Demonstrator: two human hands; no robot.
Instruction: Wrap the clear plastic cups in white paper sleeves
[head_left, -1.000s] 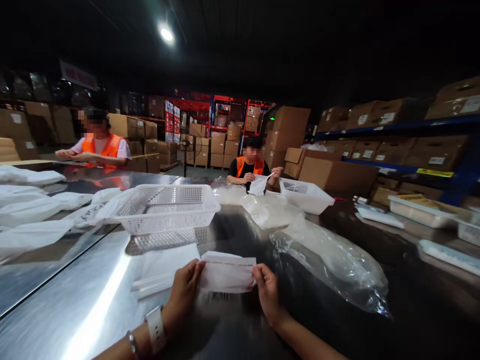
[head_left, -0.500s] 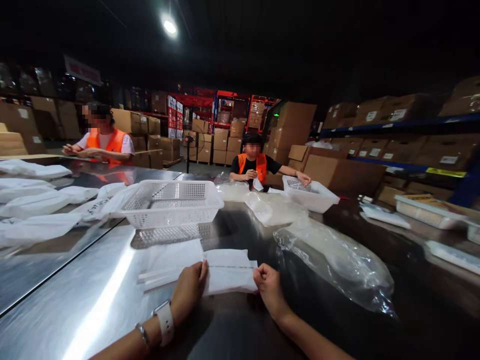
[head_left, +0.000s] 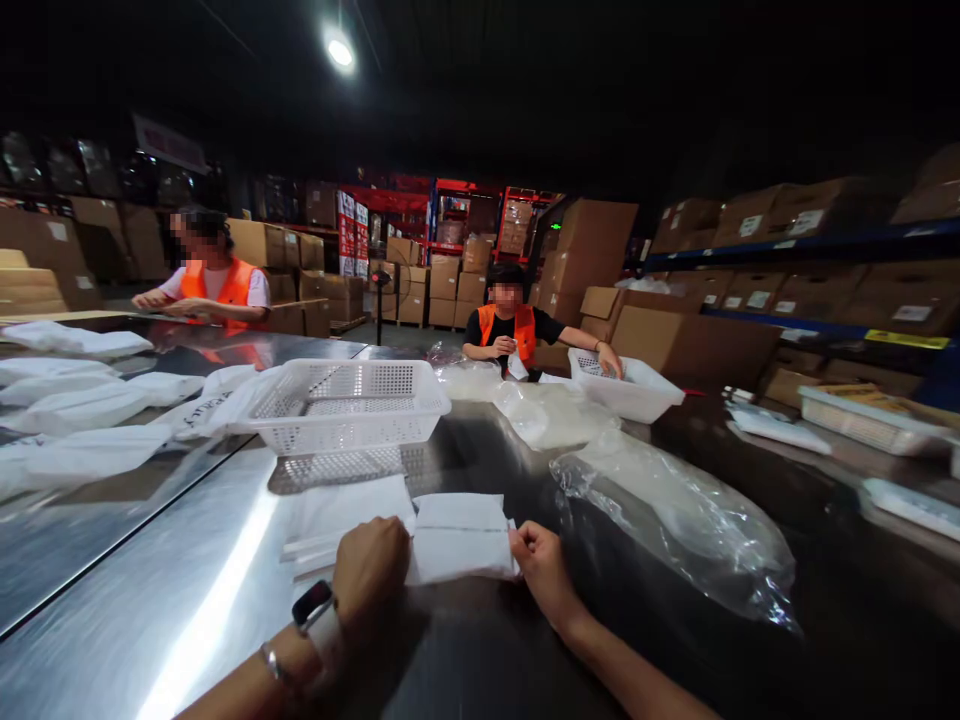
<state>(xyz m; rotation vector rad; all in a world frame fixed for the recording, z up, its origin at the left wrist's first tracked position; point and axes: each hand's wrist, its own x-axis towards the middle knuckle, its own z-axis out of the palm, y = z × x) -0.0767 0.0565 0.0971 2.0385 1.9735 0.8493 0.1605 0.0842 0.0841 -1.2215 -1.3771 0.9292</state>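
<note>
The left hand (head_left: 371,565) lies knuckles-up, fingers curled down over the left edge of a small white packet (head_left: 461,538) that rests flat on the shiny metal counter (head_left: 172,610). The right hand (head_left: 544,570) pinches the packet's right edge at about 3 o'clock — thumb and fingers closed on it. The packet overlaps a flat stack of white sheets (head_left: 337,515) just to its 9 o'clock. At 11 o'clock stands a white perforated basket (head_left: 349,405); at 2 o'clock sprawls a crumpled clear plastic bag (head_left: 675,525).

To handle the packet well, I judge that both edges want an even hold so it stays flat and square — the left hand pressing lightly, the right pulling taut without creasing. Two people in orange vests (head_left: 517,330) work at the far side, well apart.
</note>
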